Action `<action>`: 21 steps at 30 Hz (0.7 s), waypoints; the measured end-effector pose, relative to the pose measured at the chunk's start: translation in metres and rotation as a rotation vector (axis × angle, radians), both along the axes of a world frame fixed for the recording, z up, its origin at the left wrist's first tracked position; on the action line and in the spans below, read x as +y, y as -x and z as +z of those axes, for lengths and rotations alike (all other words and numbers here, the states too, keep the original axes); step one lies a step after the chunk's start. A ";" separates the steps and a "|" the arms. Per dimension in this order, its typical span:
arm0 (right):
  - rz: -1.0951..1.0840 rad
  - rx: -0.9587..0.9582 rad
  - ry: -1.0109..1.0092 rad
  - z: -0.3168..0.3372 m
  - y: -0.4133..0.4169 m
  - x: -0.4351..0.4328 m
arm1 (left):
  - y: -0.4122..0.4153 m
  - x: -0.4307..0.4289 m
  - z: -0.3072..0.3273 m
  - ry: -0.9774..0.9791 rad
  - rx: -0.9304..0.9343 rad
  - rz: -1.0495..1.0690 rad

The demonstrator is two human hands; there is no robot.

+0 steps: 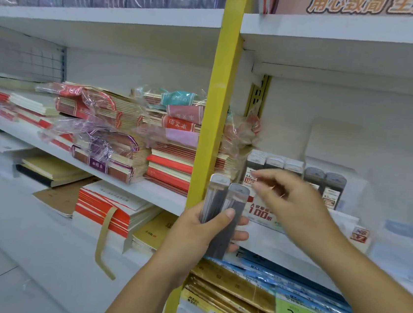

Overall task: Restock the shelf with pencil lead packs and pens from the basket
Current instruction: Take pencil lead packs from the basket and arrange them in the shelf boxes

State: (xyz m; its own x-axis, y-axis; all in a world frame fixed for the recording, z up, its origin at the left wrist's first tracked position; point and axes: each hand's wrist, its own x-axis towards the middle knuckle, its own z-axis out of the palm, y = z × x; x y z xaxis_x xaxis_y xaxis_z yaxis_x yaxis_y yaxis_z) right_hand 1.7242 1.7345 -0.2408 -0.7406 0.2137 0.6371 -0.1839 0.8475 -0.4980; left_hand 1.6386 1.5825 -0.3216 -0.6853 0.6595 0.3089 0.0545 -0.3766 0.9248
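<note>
White shop shelving [107,20] stood behind a yellow metal upright [219,106], just before which the left hand [199,230] clamped two clear hard-plastic pencil lead packs [236,201] by their lower halves (probably light, stiff, slick, brittle), while right of it the right hand [287,201] hovered loose-fingered, seemingly empty.

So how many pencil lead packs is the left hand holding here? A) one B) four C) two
C: the left hand grips two upright pencil lead packs side by side, in front of the yellow shelf post.
</note>
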 end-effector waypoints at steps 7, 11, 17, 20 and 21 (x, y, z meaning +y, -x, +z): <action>0.262 -0.022 0.547 -0.037 -0.030 -0.001 | -0.022 0.010 -0.009 0.096 0.015 -0.107; 0.292 -0.055 0.571 -0.032 -0.036 0.012 | -0.028 0.011 -0.011 0.188 0.000 -0.096; 0.220 -0.081 0.476 -0.029 -0.046 0.019 | -0.032 0.016 -0.010 0.236 0.014 0.103; 0.206 -0.054 0.557 -0.029 -0.047 0.021 | -0.034 0.018 -0.008 0.222 0.039 0.130; 0.198 -0.044 0.578 -0.029 -0.048 0.021 | -0.035 0.019 -0.007 0.210 0.052 0.128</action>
State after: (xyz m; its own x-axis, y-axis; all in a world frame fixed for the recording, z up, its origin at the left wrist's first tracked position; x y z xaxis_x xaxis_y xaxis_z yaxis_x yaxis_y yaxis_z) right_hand 1.7726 1.7559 -0.2702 -0.8243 0.3715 0.4273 -0.2792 0.3897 -0.8776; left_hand 1.6739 1.6020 -0.3288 -0.7545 0.6215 0.2109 0.1387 -0.1630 0.9768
